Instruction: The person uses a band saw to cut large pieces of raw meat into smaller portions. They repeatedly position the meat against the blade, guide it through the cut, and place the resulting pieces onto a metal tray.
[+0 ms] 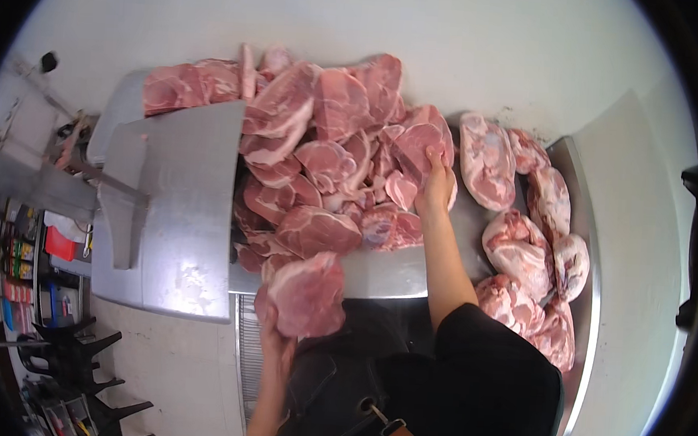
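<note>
In my left hand (276,343) is a thick slice of raw pink meat (310,297), held up in front of the near edge of the steel table (385,275). Its fingers wrap the left side of the slice and are partly hidden by it. My right arm reaches forward to the pile. There my right hand (438,179) grips a large meat slice (419,138) by its right edge, thumb on top and the other fingers mostly hidden. More raw meat slices (316,230) lie heaped to the left of that hand, overlapping one another.
A steel machine with a flat plate (186,208) stands left of the pile. Several large uncut meat pieces (519,248) lie along the right side, inside a raised metal rim (589,281). At lower left are black chair legs (77,353) and stocked shelves (14,265).
</note>
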The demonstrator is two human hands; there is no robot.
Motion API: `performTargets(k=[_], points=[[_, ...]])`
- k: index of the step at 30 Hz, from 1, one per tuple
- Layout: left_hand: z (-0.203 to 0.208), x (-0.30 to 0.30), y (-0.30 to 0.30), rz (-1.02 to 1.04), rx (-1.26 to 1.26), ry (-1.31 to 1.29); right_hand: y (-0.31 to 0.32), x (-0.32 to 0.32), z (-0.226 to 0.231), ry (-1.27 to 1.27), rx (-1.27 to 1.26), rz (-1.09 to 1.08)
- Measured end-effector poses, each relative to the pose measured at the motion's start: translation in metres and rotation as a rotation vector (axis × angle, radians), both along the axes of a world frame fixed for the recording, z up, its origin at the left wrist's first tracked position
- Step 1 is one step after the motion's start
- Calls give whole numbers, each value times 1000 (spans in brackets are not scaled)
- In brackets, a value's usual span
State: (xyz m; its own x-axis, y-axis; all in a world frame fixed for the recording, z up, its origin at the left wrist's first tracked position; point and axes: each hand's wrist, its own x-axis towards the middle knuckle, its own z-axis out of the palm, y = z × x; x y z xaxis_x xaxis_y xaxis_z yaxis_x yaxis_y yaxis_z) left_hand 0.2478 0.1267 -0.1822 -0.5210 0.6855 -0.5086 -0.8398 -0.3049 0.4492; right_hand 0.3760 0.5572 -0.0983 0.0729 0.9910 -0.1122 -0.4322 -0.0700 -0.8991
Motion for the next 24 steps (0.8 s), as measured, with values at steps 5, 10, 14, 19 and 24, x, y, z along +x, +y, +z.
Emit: performTargets(k=[5,10,14,19,24], points=[[-2,-16,134,-218,1,85,31,77,-73,-611,26,149],[-2,16,232,-255,-163,388,-92,77,-25,-333,-262,434],[-47,42,283,-87,-555,1616,-99,62,-92,-627,142,179],[-52,57,300,-307,-542,2127,-68,79,-134,-1095,340,140],[-35,42,305,-380,-407,1936,-51,80,-67,-1540,-71,521]])
